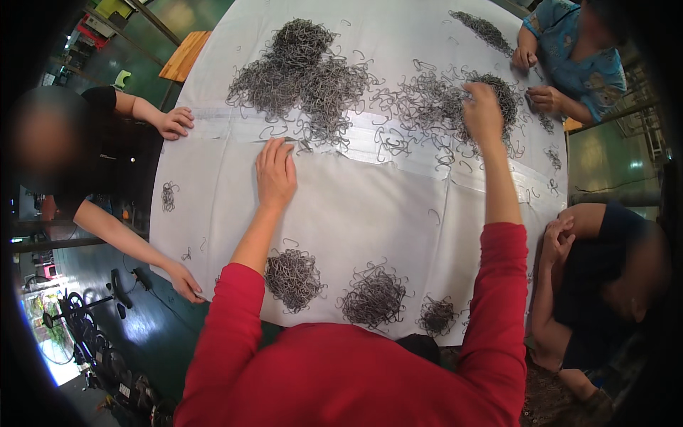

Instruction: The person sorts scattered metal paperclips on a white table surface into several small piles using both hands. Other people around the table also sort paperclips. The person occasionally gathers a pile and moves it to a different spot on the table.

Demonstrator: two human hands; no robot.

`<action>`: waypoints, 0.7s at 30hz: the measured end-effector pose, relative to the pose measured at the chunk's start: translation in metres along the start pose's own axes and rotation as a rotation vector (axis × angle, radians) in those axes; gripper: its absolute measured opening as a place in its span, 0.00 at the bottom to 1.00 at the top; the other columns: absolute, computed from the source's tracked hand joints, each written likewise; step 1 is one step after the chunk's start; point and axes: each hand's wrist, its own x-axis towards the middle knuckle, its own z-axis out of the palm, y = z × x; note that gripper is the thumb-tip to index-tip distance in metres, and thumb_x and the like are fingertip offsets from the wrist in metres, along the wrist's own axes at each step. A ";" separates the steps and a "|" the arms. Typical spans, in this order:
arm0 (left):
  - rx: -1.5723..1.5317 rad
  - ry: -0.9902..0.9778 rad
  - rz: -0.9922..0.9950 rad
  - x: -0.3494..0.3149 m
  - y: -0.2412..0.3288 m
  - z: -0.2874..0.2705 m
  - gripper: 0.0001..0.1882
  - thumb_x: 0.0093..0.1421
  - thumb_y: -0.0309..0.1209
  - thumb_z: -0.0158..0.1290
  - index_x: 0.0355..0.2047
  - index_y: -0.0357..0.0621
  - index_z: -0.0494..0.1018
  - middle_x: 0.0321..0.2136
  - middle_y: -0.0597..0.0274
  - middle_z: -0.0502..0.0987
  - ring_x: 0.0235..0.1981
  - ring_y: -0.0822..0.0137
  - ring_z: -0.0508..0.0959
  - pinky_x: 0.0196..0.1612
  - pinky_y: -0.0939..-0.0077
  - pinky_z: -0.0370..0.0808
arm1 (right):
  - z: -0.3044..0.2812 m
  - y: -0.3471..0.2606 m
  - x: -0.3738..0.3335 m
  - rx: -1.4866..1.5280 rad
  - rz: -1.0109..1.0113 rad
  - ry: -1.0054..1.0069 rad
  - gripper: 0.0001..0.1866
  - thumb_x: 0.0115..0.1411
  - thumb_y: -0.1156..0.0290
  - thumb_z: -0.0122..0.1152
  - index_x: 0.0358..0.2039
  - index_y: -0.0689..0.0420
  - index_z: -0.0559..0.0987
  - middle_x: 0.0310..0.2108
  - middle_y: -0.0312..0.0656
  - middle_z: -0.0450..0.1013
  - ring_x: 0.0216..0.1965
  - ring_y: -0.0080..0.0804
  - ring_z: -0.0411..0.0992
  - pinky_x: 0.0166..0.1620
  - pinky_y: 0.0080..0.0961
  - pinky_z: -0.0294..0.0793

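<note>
Many small grey metal wire hooks, several S-shaped, lie in heaps on a white-covered table (341, 206). My left hand (276, 174) rests palm down on the cover, fingers stretched out, just below the large heap of hooks (302, 75). By its fingertips lies a thin dark object (290, 139), too small to name. My right hand (484, 114) is over the right heap of hooks (504, 92), its fingers bent together; whatever they hold is hidden. Loose hooks (395, 142) are scattered between the two heaps.
Along the near edge sit smaller hook piles: one left (293, 279), one middle (373, 295), one right (437, 315). A person on the left has both hands at the table edge; another at upper right handles hooks (542, 99). A third person leans at the right edge.
</note>
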 end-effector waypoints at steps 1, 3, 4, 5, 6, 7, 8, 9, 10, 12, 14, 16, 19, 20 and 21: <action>-0.003 0.001 0.001 0.001 0.001 0.001 0.11 0.58 0.27 0.45 0.42 0.42 0.71 0.49 0.56 0.69 0.56 0.54 0.64 0.57 0.58 0.59 | 0.015 -0.006 -0.010 0.016 -0.091 -0.099 0.17 0.53 0.68 0.59 0.45 0.48 0.75 0.50 0.42 0.68 0.51 0.41 0.67 0.52 0.37 0.68; -0.012 0.005 0.007 0.002 0.001 0.003 0.11 0.58 0.27 0.45 0.42 0.42 0.70 0.49 0.56 0.69 0.56 0.54 0.64 0.57 0.58 0.59 | 0.044 -0.012 -0.033 0.012 -0.136 -0.126 0.22 0.56 0.57 0.57 0.52 0.44 0.72 0.58 0.43 0.61 0.59 0.44 0.59 0.59 0.48 0.56; -0.009 0.005 0.010 0.001 0.001 0.004 0.11 0.58 0.27 0.45 0.42 0.43 0.70 0.49 0.56 0.69 0.56 0.54 0.64 0.57 0.58 0.59 | 0.047 -0.022 -0.045 -0.054 -0.118 -0.198 0.24 0.57 0.53 0.55 0.53 0.43 0.70 0.60 0.44 0.58 0.61 0.46 0.55 0.60 0.52 0.51; -0.006 0.007 0.013 0.001 0.000 0.004 0.11 0.58 0.27 0.45 0.42 0.43 0.70 0.49 0.56 0.69 0.56 0.54 0.64 0.56 0.58 0.59 | 0.046 -0.033 -0.059 -0.121 -0.104 -0.270 0.26 0.57 0.50 0.53 0.55 0.42 0.69 0.62 0.44 0.55 0.64 0.47 0.50 0.61 0.57 0.46; -0.004 0.009 0.016 0.002 -0.001 0.004 0.11 0.58 0.27 0.45 0.42 0.43 0.70 0.49 0.56 0.69 0.56 0.54 0.64 0.56 0.58 0.59 | 0.044 -0.038 -0.073 -0.188 -0.088 -0.341 0.28 0.58 0.46 0.51 0.57 0.41 0.67 0.64 0.45 0.53 0.66 0.48 0.46 0.61 0.62 0.40; 0.003 0.014 0.015 0.000 -0.002 0.003 0.11 0.58 0.27 0.45 0.42 0.43 0.70 0.49 0.56 0.69 0.56 0.54 0.64 0.56 0.58 0.59 | 0.040 -0.040 -0.082 -0.188 -0.078 -0.373 0.28 0.58 0.45 0.50 0.58 0.40 0.67 0.64 0.45 0.51 0.66 0.48 0.44 0.61 0.64 0.38; 0.001 0.017 0.016 0.000 -0.002 0.003 0.11 0.58 0.27 0.45 0.42 0.43 0.70 0.49 0.56 0.69 0.56 0.54 0.64 0.56 0.58 0.59 | 0.031 -0.040 -0.090 -0.195 -0.064 -0.406 0.29 0.58 0.43 0.48 0.58 0.40 0.66 0.65 0.45 0.49 0.67 0.49 0.42 0.60 0.66 0.36; 0.000 0.019 0.016 -0.001 -0.002 0.003 0.11 0.58 0.27 0.45 0.42 0.43 0.70 0.49 0.56 0.69 0.56 0.54 0.64 0.56 0.58 0.59 | 0.024 -0.040 -0.097 -0.202 -0.049 -0.439 0.30 0.58 0.42 0.47 0.59 0.39 0.66 0.66 0.45 0.47 0.67 0.50 0.40 0.60 0.68 0.33; -0.002 0.022 0.020 0.000 -0.001 0.004 0.11 0.58 0.27 0.45 0.42 0.43 0.70 0.49 0.56 0.69 0.56 0.54 0.64 0.56 0.58 0.59 | 0.018 -0.040 -0.104 -0.212 0.018 -0.450 0.30 0.58 0.42 0.47 0.59 0.39 0.65 0.66 0.45 0.47 0.67 0.50 0.39 0.60 0.69 0.33; -0.002 0.029 0.026 -0.001 -0.002 0.004 0.12 0.58 0.27 0.45 0.42 0.43 0.70 0.49 0.56 0.69 0.56 0.54 0.64 0.56 0.58 0.59 | 0.010 -0.040 -0.117 -0.231 0.149 -0.471 0.31 0.58 0.42 0.48 0.60 0.39 0.64 0.66 0.46 0.46 0.68 0.50 0.39 0.59 0.70 0.31; -0.006 0.023 0.016 0.001 0.000 0.004 0.12 0.58 0.27 0.45 0.42 0.43 0.70 0.49 0.57 0.69 0.56 0.54 0.64 0.56 0.58 0.59 | 0.016 -0.052 -0.127 -0.170 0.047 -0.215 0.22 0.56 0.52 0.56 0.51 0.43 0.72 0.56 0.45 0.61 0.59 0.46 0.55 0.58 0.56 0.48; -0.009 0.016 0.005 0.001 0.000 0.004 0.12 0.58 0.27 0.45 0.42 0.43 0.71 0.49 0.57 0.69 0.56 0.54 0.64 0.56 0.58 0.59 | 0.022 -0.065 -0.125 0.093 -0.035 -0.126 0.16 0.54 0.59 0.60 0.44 0.46 0.77 0.46 0.41 0.70 0.51 0.41 0.65 0.54 0.45 0.58; -0.006 0.000 -0.005 0.001 -0.001 0.003 0.11 0.58 0.27 0.45 0.42 0.44 0.71 0.49 0.57 0.69 0.56 0.55 0.64 0.57 0.58 0.59 | 0.045 -0.094 -0.102 0.136 -0.026 -0.097 0.06 0.52 0.66 0.62 0.31 0.50 0.80 0.32 0.33 0.72 0.39 0.34 0.68 0.43 0.36 0.62; -0.004 -0.004 -0.011 0.001 -0.001 0.003 0.11 0.58 0.27 0.45 0.42 0.44 0.71 0.49 0.57 0.69 0.56 0.55 0.64 0.57 0.58 0.59 | 0.050 -0.099 -0.095 0.134 -0.016 -0.114 0.06 0.52 0.65 0.61 0.30 0.50 0.80 0.31 0.33 0.72 0.38 0.34 0.68 0.43 0.37 0.62; -0.002 -0.009 -0.018 0.001 -0.001 0.002 0.11 0.58 0.28 0.45 0.42 0.44 0.71 0.49 0.58 0.69 0.56 0.55 0.64 0.57 0.58 0.59 | 0.054 -0.102 -0.091 0.066 -0.001 -0.162 0.06 0.52 0.65 0.61 0.30 0.51 0.79 0.32 0.33 0.71 0.38 0.34 0.68 0.43 0.37 0.61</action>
